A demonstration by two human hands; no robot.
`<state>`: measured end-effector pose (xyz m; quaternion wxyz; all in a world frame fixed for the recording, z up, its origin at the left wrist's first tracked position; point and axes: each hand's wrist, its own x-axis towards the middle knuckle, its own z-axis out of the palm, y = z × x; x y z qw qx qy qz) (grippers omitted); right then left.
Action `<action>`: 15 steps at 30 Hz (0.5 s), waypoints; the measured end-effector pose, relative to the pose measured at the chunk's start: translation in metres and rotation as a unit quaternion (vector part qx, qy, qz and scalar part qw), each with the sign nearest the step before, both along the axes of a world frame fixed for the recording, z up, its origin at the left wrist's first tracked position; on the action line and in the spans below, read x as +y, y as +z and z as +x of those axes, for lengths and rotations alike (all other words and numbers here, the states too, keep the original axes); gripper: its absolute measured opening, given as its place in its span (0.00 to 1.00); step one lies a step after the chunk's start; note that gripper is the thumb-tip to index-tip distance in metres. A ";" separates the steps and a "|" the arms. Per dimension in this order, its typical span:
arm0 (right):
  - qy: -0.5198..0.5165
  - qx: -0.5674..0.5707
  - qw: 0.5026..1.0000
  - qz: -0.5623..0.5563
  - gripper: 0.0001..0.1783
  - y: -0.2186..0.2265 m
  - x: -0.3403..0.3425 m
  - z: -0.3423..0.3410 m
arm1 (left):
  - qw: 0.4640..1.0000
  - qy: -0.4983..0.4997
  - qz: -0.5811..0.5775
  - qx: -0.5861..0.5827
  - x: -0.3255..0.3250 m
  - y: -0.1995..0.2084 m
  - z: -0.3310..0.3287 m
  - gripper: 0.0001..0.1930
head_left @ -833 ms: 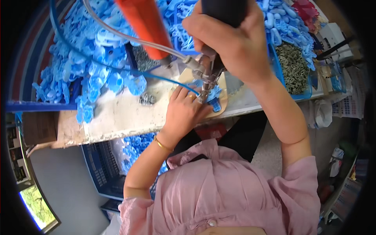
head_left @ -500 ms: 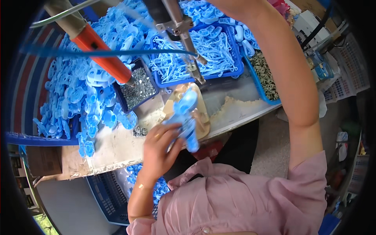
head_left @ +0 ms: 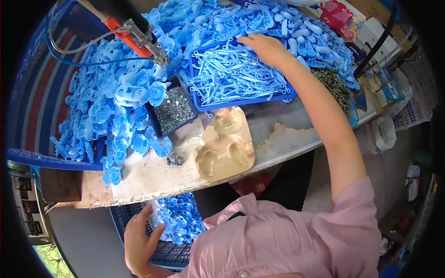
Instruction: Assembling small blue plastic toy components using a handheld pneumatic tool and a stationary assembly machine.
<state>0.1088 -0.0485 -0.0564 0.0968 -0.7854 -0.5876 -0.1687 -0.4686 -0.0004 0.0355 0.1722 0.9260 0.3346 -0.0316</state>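
Below the table's left front edge, my left hand [head_left: 141,238] is open with its fingers apart, beside light blue plastic parts [head_left: 181,217] in a dark blue crate [head_left: 174,252]. A pale blur lies just past its fingertips. My right hand [head_left: 265,48] reaches over the far edge of a blue tray [head_left: 197,99] of thin light blue rods with ringed ends [head_left: 236,74]. Its fingertips are pinched together against light blue pieces, and what they hold is too small to make out. A tan moulded fixture [head_left: 225,146] with rounded hollows stands bare at the table's front.
An orange power screwdriver [head_left: 127,37] hangs at the upper left. Light blue shells [head_left: 104,88] heap up on the left, with rounded blue pieces [head_left: 301,32] behind the tray. Small metal screws [head_left: 174,109] fill a dark box. Brownish metal parts [head_left: 331,88] lie at the right.
My left hand has gone from the fixture down to the crate and let go of the light blue part. My right hand has come down to the tray's far edge. The screwdriver has swung up and away.
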 end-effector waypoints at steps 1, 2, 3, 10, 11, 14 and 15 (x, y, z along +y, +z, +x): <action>-0.009 -0.013 0.999 0.028 0.30 -0.001 -0.002 0.006 | 0.999 -0.020 -0.018 -0.028 0.001 -0.004 0.011 0.27; -0.011 -0.015 0.999 0.026 0.30 0.007 -0.010 0.005 | 0.999 -0.021 -0.020 -0.029 0.003 -0.008 0.026 0.27; -0.014 0.041 0.996 0.076 0.27 0.022 -0.018 -0.004 | 0.995 -0.071 -0.038 -0.054 0.003 -0.010 0.038 0.26; -0.007 0.581 0.813 0.021 0.15 0.044 -0.070 -0.081 | 0.940 -0.245 -0.020 -0.237 -0.020 -0.045 0.156 0.26; -0.023 0.597 0.800 -0.049 0.16 0.048 -0.075 -0.111 | 0.927 -0.271 0.008 -0.257 -0.023 -0.053 0.170 0.27; 0.018 0.662 0.735 -0.144 0.21 0.013 -0.093 -0.157 | 0.887 -0.353 0.123 -0.271 -0.036 -0.074 0.203 0.29; 0.009 0.673 0.723 -0.153 0.23 0.013 -0.102 -0.165 | 0.872 -0.374 0.142 -0.280 -0.039 -0.083 0.212 0.28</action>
